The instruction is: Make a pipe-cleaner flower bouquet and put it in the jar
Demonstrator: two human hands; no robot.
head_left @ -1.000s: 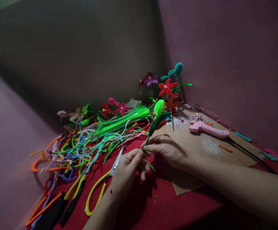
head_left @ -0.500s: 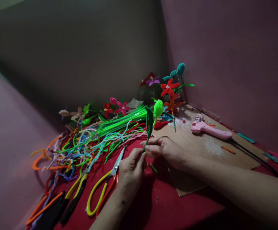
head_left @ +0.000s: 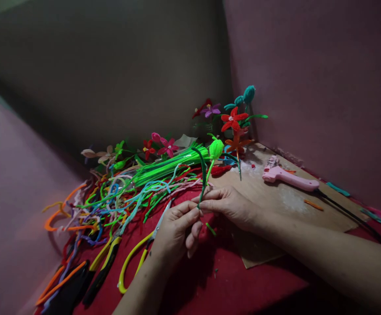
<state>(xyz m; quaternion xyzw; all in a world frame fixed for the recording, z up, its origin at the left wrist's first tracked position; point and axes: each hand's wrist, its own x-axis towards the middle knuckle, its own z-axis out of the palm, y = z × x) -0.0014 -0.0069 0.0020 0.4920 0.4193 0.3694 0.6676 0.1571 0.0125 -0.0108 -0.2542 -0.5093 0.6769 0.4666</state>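
The person's left hand (head_left: 178,227) reaches up from the bottom of the view, its forearm slanting toward the upper right. Its thumb and index finger pinch the lower end of a dark green leaf (head_left: 204,170), while the other fingers curl loosely below, a little apart from that pinch. The right hand (head_left: 230,206) comes in from the right, its forearm sloping down to the right edge and the back of the hand turned upward. Its thumb and index finger are clamped on the stem of a bright green bud (head_left: 216,149), close to where the leaf is held, and the fingertips of the two hands meet there. The leaf and bud rise upright between the hands, the leaf arching to the left of the bud, above the red surface (head_left: 220,280).

Scissors (head_left: 134,258) with a yellow handle lie partly hidden behind the left hand and forearm. Pliers (head_left: 103,267) with yellow and black grips lie to the left of them. Beyond the hands are a bundle of green stems (head_left: 167,166) and a red flower (head_left: 234,119). A pink glue gun (head_left: 289,178) lies on a brown board (head_left: 262,197), well apart from the right hand.
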